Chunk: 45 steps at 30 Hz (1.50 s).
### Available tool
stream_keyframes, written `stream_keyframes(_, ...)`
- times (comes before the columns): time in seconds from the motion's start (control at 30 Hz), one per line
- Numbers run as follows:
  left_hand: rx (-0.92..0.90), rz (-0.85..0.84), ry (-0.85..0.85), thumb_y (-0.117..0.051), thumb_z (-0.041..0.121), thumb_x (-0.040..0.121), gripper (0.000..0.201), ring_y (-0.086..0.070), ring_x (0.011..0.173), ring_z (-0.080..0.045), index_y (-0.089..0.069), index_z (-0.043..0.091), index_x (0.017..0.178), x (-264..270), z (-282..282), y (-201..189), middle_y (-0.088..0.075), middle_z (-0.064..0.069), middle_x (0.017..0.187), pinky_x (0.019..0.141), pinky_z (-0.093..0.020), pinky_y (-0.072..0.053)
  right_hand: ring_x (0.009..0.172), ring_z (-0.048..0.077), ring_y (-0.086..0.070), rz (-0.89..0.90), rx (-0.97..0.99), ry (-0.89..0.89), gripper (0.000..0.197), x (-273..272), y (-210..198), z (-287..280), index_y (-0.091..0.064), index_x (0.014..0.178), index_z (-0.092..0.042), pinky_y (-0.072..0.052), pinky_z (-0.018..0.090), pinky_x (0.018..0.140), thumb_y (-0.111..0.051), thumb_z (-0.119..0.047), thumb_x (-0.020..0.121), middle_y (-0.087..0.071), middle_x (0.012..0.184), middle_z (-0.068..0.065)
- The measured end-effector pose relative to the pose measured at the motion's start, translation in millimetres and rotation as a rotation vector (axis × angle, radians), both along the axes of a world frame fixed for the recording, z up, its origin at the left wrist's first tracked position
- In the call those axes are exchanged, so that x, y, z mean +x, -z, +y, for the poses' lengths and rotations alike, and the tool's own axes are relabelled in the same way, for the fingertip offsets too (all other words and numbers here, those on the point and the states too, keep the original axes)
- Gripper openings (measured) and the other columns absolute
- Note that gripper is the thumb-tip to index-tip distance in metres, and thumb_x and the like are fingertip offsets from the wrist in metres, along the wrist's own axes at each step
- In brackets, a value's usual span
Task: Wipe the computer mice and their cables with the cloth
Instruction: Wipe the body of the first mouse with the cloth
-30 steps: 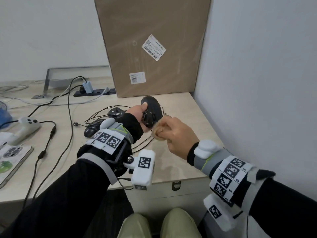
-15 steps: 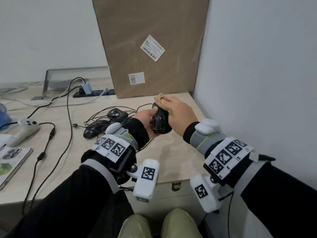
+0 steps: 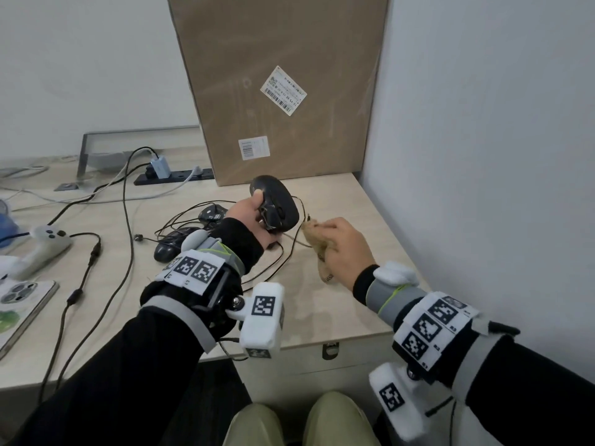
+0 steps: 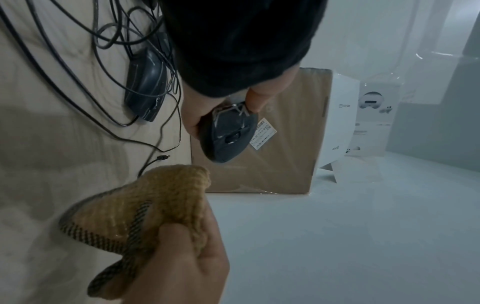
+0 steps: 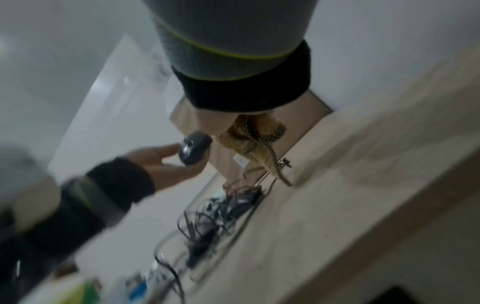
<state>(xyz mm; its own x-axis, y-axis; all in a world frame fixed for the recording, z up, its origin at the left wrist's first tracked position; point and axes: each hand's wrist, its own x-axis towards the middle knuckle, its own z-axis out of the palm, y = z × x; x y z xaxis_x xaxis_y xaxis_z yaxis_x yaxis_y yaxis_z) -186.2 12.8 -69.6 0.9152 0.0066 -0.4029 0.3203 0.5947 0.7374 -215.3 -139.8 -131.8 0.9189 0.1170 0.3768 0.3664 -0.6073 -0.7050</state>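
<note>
- Fingers of the left hand (image 3: 248, 217) curl round a black mouse (image 3: 275, 202), holding it raised above the desk (image 3: 338, 304) with its nose tipped down; the thumb lies along its far-left edge, and the other fingers are hidden behind the mouse body in the head view.
- The right hand (image 3: 346, 252) clenches a bunched tan cloth (image 3: 317, 239), just right of the held mouse and apart from it; a striped cloth corner hangs below the fist.
- The held mouse's cable (image 3: 291, 249) trails down to the desk and loops near the cloth; I cannot tell whether cloth and cable touch.
- Left of the left hand, two more black mice (image 3: 167, 249) lie in a tangle of dark cables; the wrist partly covers them.
- A big cardboard box (image 3: 283, 91) stands at the far edge against the right wall.
- Further left sit a black power strip (image 3: 174, 178), a white controller (image 3: 45, 244) and a phone (image 3: 22, 300) cut off by the frame's left edge.
- The right wrist view is motion-blurred; desk items there are hard to make out.
</note>
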Motion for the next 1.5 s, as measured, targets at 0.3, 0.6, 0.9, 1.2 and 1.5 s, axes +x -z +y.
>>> stream_keyframes(0.3,0.027,-0.021,0.022,-0.045,0.032,0.099,0.03,-0.06,0.079,-0.021,-0.058,0.005,0.101,-6,-16,4,-0.061,-0.009,0.089,0.062,-0.034,-0.05,0.092,0.033,-0.062,0.58,0.939,-0.182,0.042,22,-15,15,-0.057,0.118,0.0,-0.049,0.044,0.083,-0.067,-0.02,0.083,-0.066,0.106,0.02)
stream_keyframes(0.6,0.271,-0.084,0.259,-0.05,0.033,0.095,0.018,-0.056,0.072,-0.004,-0.06,0.023,0.084,-13,-10,21,-0.061,0.008,0.078,0.058,-0.019,-0.041,0.1,0.04,-0.064,0.552,0.856,-0.164,0.064,30,-12,-3,-0.062,0.116,-0.013,-0.043,0.064,0.091,-0.084,-0.033,0.059,-0.068,0.111,0.019)
stream_keyframes(0.9,0.673,-0.025,0.523,-0.054,0.046,0.09,0.025,-0.057,0.066,-0.014,-0.056,0.022,0.084,-9,15,9,-0.057,0.0,0.074,0.06,-0.023,-0.041,0.093,0.035,-0.056,0.801,0.395,-0.258,0.067,37,-38,-37,-0.062,0.113,-0.003,-0.041,0.05,0.086,-0.08,-0.03,0.053,-0.063,0.103,0.021)
stream_keyframes(1.2,0.418,-0.017,0.521,-0.046,0.037,0.095,0.028,-0.07,0.07,-0.015,-0.056,0.014,0.106,-13,2,27,-0.069,-0.004,0.086,0.061,-0.021,-0.052,0.069,0.024,-0.057,0.312,0.384,-0.065,0.02,40,-31,-18,-0.063,0.106,-0.009,-0.046,0.027,0.051,-0.06,-0.017,0.089,-0.063,0.089,0.007)
stream_keyframes(1.5,0.079,-0.12,0.157,-0.046,0.023,0.098,0.031,-0.064,0.083,-0.022,-0.054,0.005,0.121,0,-20,25,-0.065,-0.014,0.104,0.064,-0.032,-0.058,0.143,0.024,-0.018,-0.089,0.082,-0.152,0.042,14,-17,9,-0.045,0.136,-0.006,-0.011,0.014,0.108,-0.042,0.001,0.095,-0.025,0.152,0.013)
